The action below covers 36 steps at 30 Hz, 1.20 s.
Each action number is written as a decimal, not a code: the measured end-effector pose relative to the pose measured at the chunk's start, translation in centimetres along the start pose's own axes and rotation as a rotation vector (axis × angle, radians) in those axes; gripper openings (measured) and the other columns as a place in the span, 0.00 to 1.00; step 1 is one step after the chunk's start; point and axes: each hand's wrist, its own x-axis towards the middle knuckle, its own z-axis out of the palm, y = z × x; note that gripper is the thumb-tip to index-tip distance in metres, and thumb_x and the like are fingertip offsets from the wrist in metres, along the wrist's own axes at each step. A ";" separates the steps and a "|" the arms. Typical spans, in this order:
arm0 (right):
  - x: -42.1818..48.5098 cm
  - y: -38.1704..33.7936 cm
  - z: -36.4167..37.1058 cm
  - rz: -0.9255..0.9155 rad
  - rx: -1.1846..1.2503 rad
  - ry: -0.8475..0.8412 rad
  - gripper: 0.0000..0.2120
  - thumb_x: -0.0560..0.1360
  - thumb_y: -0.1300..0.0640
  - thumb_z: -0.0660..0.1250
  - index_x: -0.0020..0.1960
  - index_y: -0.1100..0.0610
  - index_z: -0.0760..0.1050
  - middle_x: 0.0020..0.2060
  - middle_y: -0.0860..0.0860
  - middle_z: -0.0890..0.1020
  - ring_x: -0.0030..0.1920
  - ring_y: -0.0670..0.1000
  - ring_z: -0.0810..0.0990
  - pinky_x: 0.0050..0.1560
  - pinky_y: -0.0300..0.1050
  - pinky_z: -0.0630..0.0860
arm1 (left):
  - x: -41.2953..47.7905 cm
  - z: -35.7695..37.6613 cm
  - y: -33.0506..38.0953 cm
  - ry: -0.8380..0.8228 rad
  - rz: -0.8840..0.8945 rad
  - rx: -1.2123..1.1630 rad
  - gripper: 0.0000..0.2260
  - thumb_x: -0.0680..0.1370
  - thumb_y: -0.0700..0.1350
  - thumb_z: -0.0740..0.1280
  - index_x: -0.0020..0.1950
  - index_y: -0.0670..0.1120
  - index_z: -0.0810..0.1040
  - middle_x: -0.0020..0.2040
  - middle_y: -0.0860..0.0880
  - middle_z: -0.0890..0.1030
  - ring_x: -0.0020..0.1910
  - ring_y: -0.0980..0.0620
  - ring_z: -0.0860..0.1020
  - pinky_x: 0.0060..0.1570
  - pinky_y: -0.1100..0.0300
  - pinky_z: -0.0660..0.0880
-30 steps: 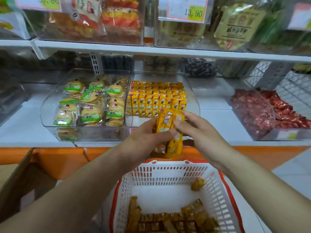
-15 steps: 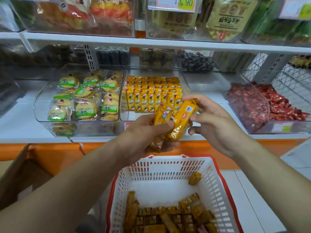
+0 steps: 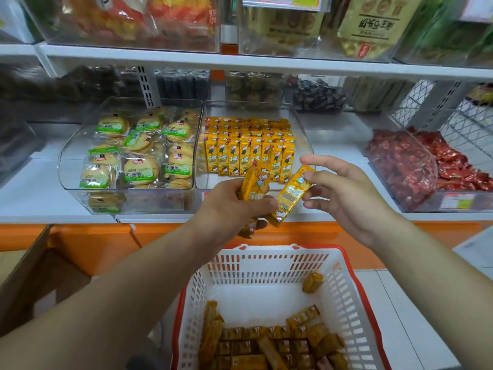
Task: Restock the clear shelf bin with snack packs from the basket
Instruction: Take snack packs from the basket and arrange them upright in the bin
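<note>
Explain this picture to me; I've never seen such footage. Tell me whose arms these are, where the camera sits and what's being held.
No machine here: a person wears one wide-angle camera on the head, looking down at both arms. The left hand grips a few yellow snack packs; the right hand pinches the top of a single pack beside them. On the white shelf ahead stands the clear bin, with rows of such packs upright inside. Below is a white basket holding more.

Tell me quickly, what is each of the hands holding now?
Left hand: grips a bunch of yellow snack packs.
Right hand: pinches one yellow pack.
</note>
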 end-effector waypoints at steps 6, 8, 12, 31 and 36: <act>0.6 -0.9 -0.3 -0.120 -0.215 -0.012 0.11 0.76 0.60 0.71 0.58 0.53 0.81 0.46 0.62 0.83 0.37 0.57 0.83 0.43 0.44 0.81 | 0.6 -1.0 0.8 0.013 -0.008 0.041 0.09 0.75 0.48 0.78 0.51 0.47 0.84 0.42 0.47 0.88 0.40 0.50 0.87 0.40 0.58 0.84; 1.7 -1.4 -0.3 -0.210 -0.375 0.034 0.11 0.76 0.60 0.72 0.55 0.47 0.81 0.51 0.59 0.82 0.39 0.56 0.86 0.44 0.43 0.82 | 0.9 -2.0 1.3 0.032 -0.005 0.154 0.11 0.77 0.51 0.75 0.52 0.45 0.83 0.41 0.46 0.88 0.37 0.52 0.86 0.33 0.64 0.79; 6.6 -1.5 1.3 -0.329 -0.671 0.122 0.14 0.72 0.60 0.75 0.53 0.47 0.77 0.52 0.52 0.82 0.40 0.53 0.85 0.47 0.49 0.82 | 1.5 -4.2 2.0 0.120 0.007 0.177 0.15 0.78 0.49 0.73 0.60 0.41 0.78 0.44 0.43 0.87 0.36 0.52 0.84 0.30 0.64 0.78; 18.9 3.3 3.0 -0.328 -1.621 0.051 0.23 0.74 0.51 0.71 0.68 0.50 0.73 0.64 0.54 0.73 0.64 0.59 0.73 0.63 0.52 0.70 | 3.4 -6.0 1.4 0.237 0.035 0.088 0.09 0.79 0.49 0.73 0.54 0.48 0.77 0.50 0.42 0.85 0.35 0.54 0.82 0.30 0.65 0.79; 12.6 1.2 4.2 -0.494 -1.076 0.146 0.12 0.74 0.55 0.71 0.57 0.49 0.77 0.53 0.50 0.78 0.51 0.52 0.79 0.52 0.45 0.76 | 3.3 -5.4 1.4 0.209 0.057 0.093 0.07 0.79 0.48 0.73 0.49 0.49 0.76 0.48 0.42 0.85 0.29 0.60 0.80 0.26 0.66 0.75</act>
